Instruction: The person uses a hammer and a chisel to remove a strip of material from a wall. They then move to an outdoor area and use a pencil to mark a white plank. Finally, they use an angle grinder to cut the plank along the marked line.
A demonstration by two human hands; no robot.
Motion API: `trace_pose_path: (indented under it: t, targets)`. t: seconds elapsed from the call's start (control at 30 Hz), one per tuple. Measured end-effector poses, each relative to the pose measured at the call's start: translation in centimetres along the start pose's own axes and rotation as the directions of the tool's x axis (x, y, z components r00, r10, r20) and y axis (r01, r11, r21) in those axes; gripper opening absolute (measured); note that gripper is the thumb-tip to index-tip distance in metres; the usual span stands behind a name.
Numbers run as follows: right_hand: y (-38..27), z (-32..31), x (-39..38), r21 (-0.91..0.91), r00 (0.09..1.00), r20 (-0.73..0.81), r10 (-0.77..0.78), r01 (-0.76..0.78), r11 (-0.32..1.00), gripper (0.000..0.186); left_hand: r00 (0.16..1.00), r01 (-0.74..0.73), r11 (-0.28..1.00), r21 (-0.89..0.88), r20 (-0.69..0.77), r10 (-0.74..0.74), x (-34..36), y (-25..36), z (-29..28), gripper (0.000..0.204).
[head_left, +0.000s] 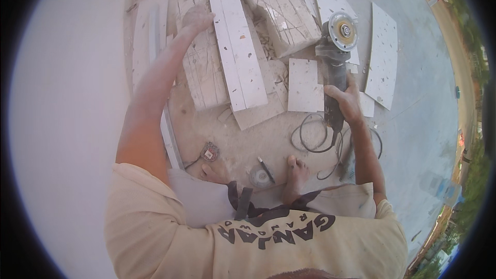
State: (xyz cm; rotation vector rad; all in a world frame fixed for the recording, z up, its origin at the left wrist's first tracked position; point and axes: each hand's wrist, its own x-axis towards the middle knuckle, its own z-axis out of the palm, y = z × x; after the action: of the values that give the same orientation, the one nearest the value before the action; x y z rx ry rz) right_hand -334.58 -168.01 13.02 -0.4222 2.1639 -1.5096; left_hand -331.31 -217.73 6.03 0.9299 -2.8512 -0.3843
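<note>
My left hand (pixel 199 18) reaches forward with curled fingers gripping the left edge of a long white speckled tile strip (pixel 235 41), which lies over dusty blocks. Beside it is a pale block scored with lines (pixel 204 75). My right hand (pixel 341 98) is closed round the black body of an angle grinder (pixel 333 77), held upright with its disc (pixel 345 31) at the top, facing up. Its cable (pixel 310 147) hangs in loops below. Another scored block (pixel 276 10) and a small white tile piece (pixel 302 85) lie between the strip and the grinder.
More tiles (pixel 380 54) lie right. A metal straightedge (pixel 169 134) lies left, near a socket block (pixel 210 152). A disc (pixel 261 176) and dark marker (pixel 266 169) lie by my bare feet (pixel 295 178). A white wall fills the left; a ledge edge and greenery line the far right.
</note>
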Motion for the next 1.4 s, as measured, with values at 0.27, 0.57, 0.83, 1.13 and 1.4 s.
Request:
trace_pose_path:
  t: [0.27, 0.57, 0.83, 1.13, 1.4]
  targets:
    - [-2.0, 3.4, -1.1, 0.182, 0.986, 0.100, 0.135, -0.151, 0.972, 0.070, 0.857, -0.362, 0.822, -0.440, 0.191, 0.480, -19.1, 7.6, -2.3, 0.043]
    - [-3.9, 8.6, -3.1, 0.261, 0.973, 0.151, 0.177, -0.212, 0.942, 0.043, 0.574, 0.074, 0.629, -0.774, 0.549, 0.608, -35.7, 14.9, -4.3, 0.090]
    - [-4.9, 11.4, -3.6, 0.424, 0.955, 0.224, 0.196, -0.276, 0.863, 0.045, 0.769, 0.202, 0.683, -0.702, 0.546, 0.333, -37.1, 15.8, -1.9, 0.071]
    - [-3.8, 12.5, -3.1, 0.391, 0.946, 0.163, 0.278, -0.321, 0.862, 0.043, 0.798, 0.259, 0.654, -0.711, 0.539, 0.270, -37.2, 15.7, -1.0, 0.053]
    - [-1.9, 11.7, -3.3, 0.202, 0.967, 0.027, 0.254, -0.254, 0.946, 0.036, 0.610, -0.034, 0.659, -0.751, 0.507, 0.609, -33.2, 10.8, -1.7, 0.059]
